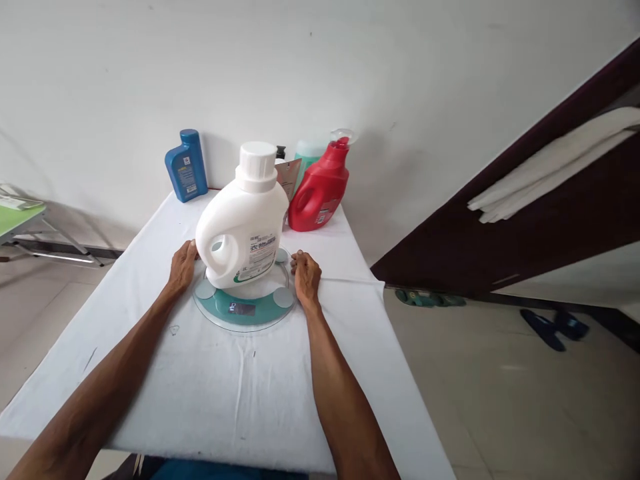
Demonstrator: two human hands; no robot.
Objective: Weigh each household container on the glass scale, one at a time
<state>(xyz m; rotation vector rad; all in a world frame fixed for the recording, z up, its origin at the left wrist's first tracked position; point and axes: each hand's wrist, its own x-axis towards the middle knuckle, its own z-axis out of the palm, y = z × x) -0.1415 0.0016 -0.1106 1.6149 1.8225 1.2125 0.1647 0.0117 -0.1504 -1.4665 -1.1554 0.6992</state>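
Curled at the edges of a scale (215, 308) with left hand (181, 268) and right hand (307, 275); cannot tell if gripping.
Facing a white bottle (235, 213) on the scale, with red bottle (326, 183) and blue bottle (187, 168) farther back on the tablecloth (280, 400).

Smth plas. jug (245, 217), glossy glass scale (220, 310)

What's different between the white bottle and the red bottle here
The white bottle stands on the glass scale, while the red bottle stands on the white cloth farther back. The white bottle has a solid white cap; the red bottle has a clear cap. Both have a built-in handle.
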